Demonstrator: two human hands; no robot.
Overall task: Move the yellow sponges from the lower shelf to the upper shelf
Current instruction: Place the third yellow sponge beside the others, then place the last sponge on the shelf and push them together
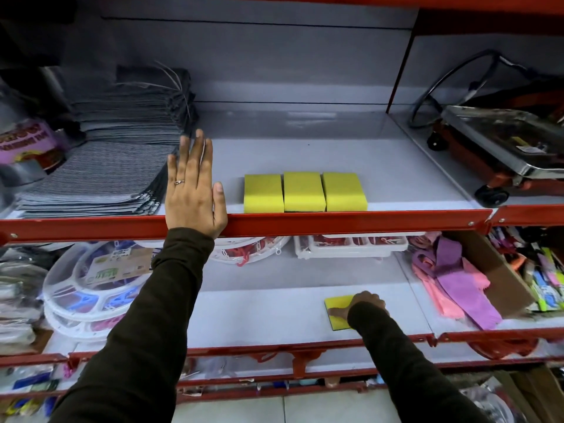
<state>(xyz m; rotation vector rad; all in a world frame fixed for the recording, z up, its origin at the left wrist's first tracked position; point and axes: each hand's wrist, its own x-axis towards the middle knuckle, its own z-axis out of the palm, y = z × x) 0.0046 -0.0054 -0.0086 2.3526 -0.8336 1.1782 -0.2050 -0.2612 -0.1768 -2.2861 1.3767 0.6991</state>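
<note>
Three yellow sponges (305, 192) sit side by side at the front of the upper shelf (366, 219), a tidy row with room to its right. The left hand (193, 190) lies flat and open on the shelf edge, holding nothing, likely for balance. The right hand (361, 306) covers the last sponge (337, 303) on the lower shelf (259, 319); whether it has closed on it, I cannot tell.

Red-framed shelving (335, 219) w/ grey boards is backed by a grey panel (259, 62); pale floor tiles (320, 407) are seen below.
</note>
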